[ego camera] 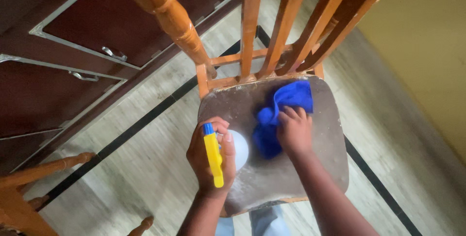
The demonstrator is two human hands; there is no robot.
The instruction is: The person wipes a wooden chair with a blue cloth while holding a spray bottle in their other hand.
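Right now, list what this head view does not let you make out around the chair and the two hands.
- Spray bottle: most of its body is wrapped by the left hand; the liquid level cannot be seen.
- Chair seat: the patch under the blue cloth and right hand is covered.
- Chair back: its top is cut off by the upper edge.
- Second wooden chair: mostly cropped at the lower left corner.

A small spray bottle with a yellow trigger head, blue nozzle tip and pale rounded body (pixel 228 151) is held upright over the front left of the worn brown chair seat (pixel 320 168). A crumpled bright blue cloth (pixel 281 110) lies pressed on the seat's middle, toward the backrest.
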